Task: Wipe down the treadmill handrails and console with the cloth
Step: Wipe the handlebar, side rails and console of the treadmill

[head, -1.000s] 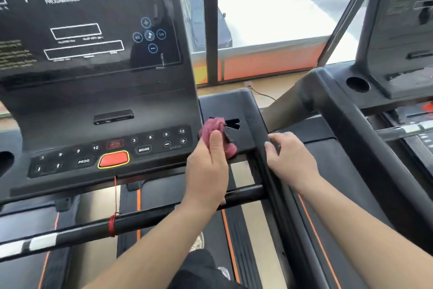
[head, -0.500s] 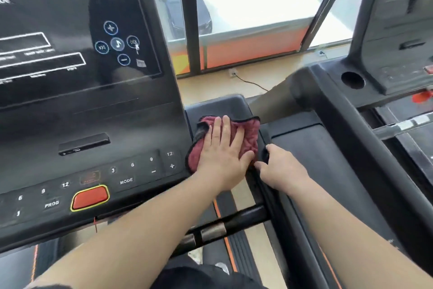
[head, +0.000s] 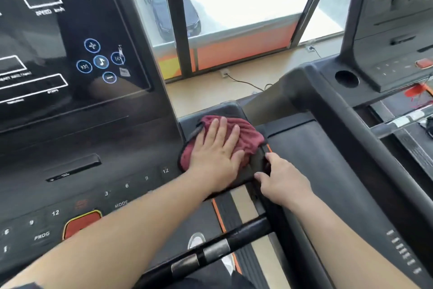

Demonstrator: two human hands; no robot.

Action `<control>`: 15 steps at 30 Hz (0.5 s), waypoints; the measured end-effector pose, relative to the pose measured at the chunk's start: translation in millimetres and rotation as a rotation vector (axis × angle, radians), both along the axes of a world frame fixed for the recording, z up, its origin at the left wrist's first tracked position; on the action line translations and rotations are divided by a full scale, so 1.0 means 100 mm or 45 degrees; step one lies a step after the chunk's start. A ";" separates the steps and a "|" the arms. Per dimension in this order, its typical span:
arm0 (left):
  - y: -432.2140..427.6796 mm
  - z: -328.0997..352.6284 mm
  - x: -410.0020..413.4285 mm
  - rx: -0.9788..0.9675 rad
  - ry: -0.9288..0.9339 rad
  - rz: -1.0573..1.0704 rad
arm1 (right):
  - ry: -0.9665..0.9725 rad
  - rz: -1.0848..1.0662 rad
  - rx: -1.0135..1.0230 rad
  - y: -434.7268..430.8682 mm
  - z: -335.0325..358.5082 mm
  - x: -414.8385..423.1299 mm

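- Maroon cloth (head: 248, 138), dark-edged and rumpled, lies spread on the black side tray (head: 222, 108) at the right end of the treadmill console (head: 70, 129), covering most of the tray's top.
- Head view, left hand (head: 215, 159): palm down and flat on the cloth, fingers straight and slightly spread, pressing it against the tray. Nothing is gripped.
- Head view, right hand (head: 283, 178): just beside the left hand, on the top of the right handrail (head: 284, 225) where it meets the tray's right edge. Thumb rests on the near face, fingers curl over the outer side. It holds the rail and does not touch the cloth.
- Console: glossy dark display panel with white outlined boxes and a cluster of round blue icons (head: 100, 61). Below it is a keypad row with numbers, "MODE" and "PROG", and a red stop button (head: 79, 225) partly behind the left forearm.
- Black crossbar (head: 210, 251) with metal grip plates runs under both forearms and joins the right handrail.
- A white shoe (head: 196, 240) shows below the bar.
- Right: a neighbouring treadmill (head: 351, 143) with a round cup holder (head: 346, 79).
- Ahead: a window with a dark car (head: 168, 14) outside and a cable (head: 243, 82) on the floor.
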State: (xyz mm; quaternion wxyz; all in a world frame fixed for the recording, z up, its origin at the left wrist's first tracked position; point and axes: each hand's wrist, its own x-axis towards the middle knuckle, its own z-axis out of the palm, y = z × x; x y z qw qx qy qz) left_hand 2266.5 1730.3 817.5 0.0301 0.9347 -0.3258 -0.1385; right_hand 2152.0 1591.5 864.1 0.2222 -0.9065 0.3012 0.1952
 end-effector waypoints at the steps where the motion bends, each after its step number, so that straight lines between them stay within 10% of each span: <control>1: -0.03 0.00 0.15 0.022 -0.016 0.059 | 0.008 0.001 0.005 -0.02 0.01 0.01; 8: 0.04 -0.10 -0.67 -0.018 0.015 0.165 | -0.041 -0.017 0.101 -0.12 0.00 0.01; 15: -0.15 -0.05 0.27 0.046 -0.014 0.270 | 0.057 -0.019 0.048 -0.10 0.01 0.16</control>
